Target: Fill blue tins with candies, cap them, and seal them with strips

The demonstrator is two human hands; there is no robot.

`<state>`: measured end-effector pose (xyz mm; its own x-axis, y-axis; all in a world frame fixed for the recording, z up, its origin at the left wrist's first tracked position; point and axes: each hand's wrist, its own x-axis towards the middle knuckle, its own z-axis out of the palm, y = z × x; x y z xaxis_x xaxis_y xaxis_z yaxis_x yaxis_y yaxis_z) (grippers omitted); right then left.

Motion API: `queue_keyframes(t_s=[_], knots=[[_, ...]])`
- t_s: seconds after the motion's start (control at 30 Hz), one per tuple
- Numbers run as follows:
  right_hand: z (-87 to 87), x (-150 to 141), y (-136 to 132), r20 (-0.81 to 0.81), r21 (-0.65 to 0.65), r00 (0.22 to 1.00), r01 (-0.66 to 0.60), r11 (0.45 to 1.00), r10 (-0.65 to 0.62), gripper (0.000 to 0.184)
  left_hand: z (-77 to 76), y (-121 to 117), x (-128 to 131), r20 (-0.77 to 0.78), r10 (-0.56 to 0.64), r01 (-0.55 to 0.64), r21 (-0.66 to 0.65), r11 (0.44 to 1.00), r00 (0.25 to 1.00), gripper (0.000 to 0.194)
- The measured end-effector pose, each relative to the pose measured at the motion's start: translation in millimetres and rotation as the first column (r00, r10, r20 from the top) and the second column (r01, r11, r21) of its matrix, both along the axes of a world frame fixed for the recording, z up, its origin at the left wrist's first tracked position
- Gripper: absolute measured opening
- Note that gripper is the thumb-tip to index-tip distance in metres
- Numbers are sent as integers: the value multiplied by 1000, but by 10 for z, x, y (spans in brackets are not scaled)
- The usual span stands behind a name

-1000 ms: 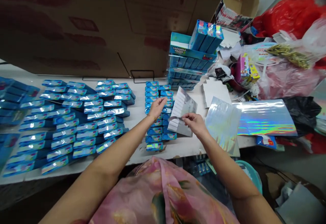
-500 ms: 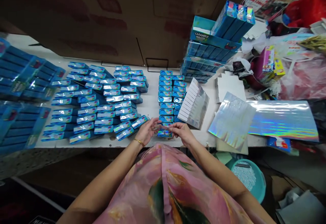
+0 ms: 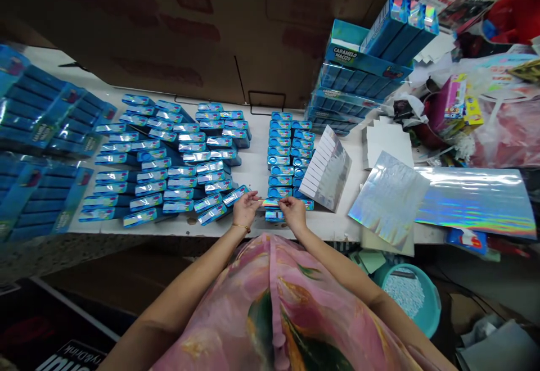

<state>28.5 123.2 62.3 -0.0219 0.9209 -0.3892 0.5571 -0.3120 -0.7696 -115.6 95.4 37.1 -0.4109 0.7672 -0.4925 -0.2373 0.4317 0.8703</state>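
A thin shiny sticker strip (image 3: 271, 203) stretches between my two hands, over the near end of a double row of small blue boxes (image 3: 279, 152). My left hand (image 3: 246, 211) has its fingertips closed at the strip's left end, and my right hand (image 3: 294, 213) pinches the right end. Just right of the row lies a silvery sheet of strips (image 3: 327, 170), partly over the boxes. Loose blue boxes (image 3: 185, 171) stand in uneven rows to the left of my left hand.
A large cardboard carton (image 3: 139, 28) walls off the back. Stacked display boxes (image 3: 350, 87) stand at back right, near white card pieces (image 3: 388, 143) and holographic sheets (image 3: 476, 199). Wrapped blue packs (image 3: 37, 191) fill the far left. Below the table's right edge sits a teal basin (image 3: 432, 309).
My right hand has brought the strip from the silvery sheet to the near end of the box row. My left hand has come back and met its other end. The view has shifted.
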Motion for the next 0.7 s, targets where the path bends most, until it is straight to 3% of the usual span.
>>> queue_keyframes(t_s=[0.17,0.3,0.37,0.47,0.53,0.6,0.7], knots=[[17,4,7,245,84,955,-193,978,168,14,-43,16,26,-47,-33,33,-11,999,998,39],[156,41,-15,506,70,806,-393,917,307,24,-112,33,49,-70,-27,24,-42,999,997,37],[230,93,-49,602,53,684,-550,834,413,28,-168,13,58,-84,-37,31,-67,997,996,35],[280,169,-112,658,24,511,-748,663,553,34,-205,-62,46,-146,-109,99,-75,992,983,27],[277,198,-144,673,2,457,-787,617,582,41,-135,-100,24,-270,-208,203,-47,978,940,21],[274,226,-153,671,-8,447,-794,608,592,42,28,-63,19,-440,-269,296,-8,955,857,22],[323,322,-109,619,65,511,-790,609,597,39,365,235,124,-611,-256,387,90,918,749,27]])
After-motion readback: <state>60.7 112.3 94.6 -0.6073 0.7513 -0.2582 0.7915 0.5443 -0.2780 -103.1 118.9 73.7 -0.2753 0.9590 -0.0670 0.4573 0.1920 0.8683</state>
